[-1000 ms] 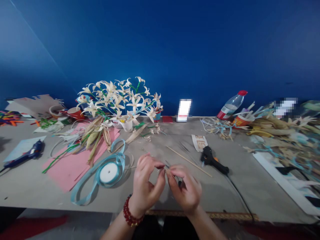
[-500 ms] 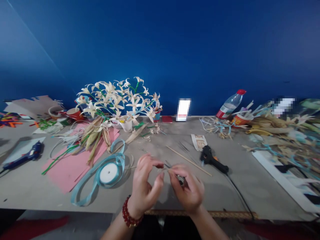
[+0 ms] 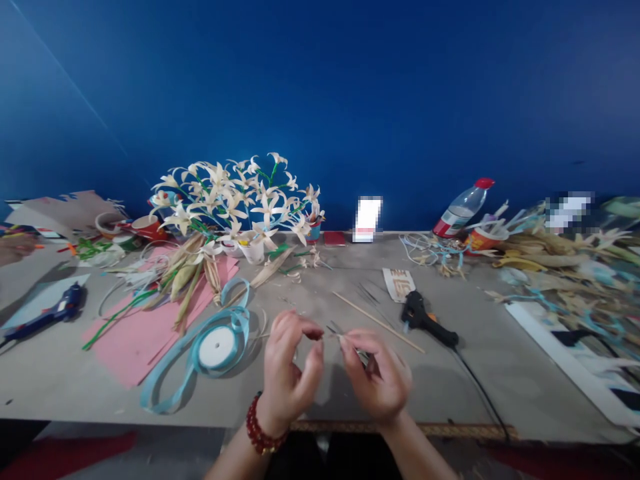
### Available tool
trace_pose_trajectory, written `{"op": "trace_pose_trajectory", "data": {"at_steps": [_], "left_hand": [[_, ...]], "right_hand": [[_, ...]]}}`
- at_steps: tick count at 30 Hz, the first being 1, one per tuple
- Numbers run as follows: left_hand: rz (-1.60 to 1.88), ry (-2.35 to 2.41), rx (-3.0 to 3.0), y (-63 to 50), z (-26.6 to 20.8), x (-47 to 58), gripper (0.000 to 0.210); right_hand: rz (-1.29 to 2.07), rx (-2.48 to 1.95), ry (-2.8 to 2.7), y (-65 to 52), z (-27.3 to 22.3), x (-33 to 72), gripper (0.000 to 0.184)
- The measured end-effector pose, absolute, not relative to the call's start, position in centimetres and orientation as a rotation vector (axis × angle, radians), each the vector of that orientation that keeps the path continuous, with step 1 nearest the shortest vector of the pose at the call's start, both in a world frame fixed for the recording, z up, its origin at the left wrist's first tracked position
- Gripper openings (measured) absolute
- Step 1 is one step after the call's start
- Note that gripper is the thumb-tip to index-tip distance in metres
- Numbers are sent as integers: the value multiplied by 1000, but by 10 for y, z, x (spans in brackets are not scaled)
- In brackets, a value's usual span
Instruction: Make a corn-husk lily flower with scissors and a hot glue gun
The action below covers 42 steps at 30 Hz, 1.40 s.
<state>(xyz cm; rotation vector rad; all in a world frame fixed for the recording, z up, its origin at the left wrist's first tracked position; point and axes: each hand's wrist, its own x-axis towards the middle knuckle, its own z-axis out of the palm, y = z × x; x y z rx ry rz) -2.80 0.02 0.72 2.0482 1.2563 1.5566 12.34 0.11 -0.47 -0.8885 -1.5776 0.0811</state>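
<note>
My left hand (image 3: 290, 367), with a dark red bead bracelet (image 3: 260, 427) at its wrist, is curled with thumb and fingertips brought together. Whatever lies between them is too small to make out. Just to its right, my right hand (image 3: 377, 377) pinches a thin dark wire-like piece (image 3: 334, 328) whose tips point at the left fingertips. Something dark shows inside the right palm, mostly hidden by the fingers. Both hands hover above the grey table (image 3: 300, 293), a small gap between them. Left of them lies a roll of blue ribbon (image 3: 217, 347), partly unwound.
A thin wooden stick (image 3: 377, 321) and a black glue gun (image 3: 427, 320) lie right of centre, near a white power strip (image 3: 565, 360). Pale flowers (image 3: 240, 193) stand at the back. Pink paper (image 3: 125, 347) and a blue glue gun (image 3: 65, 303) lie left. Another person's hand (image 3: 17, 250) shows far left.
My hands have drawn slightly apart, and the left thumb and fingertips are closer together. The other person's hand has come in at the left edge.
</note>
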Motion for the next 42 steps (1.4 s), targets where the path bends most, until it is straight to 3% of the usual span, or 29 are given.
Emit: {"op": "trace_pose_trajectory", "data": {"at_steps": [14, 29, 42], "left_hand": [[1575, 1293, 1868, 0, 7, -24, 10], [1517, 1276, 2292, 2, 18, -22, 20], [1448, 1270, 2368, -1, 26, -22, 16]], "right_hand": [[113, -908, -1502, 2, -4, 128, 20], [341, -923, -1807, 5, 13, 134, 16], [389, -950, -1892, 6, 30, 137, 13]]}}
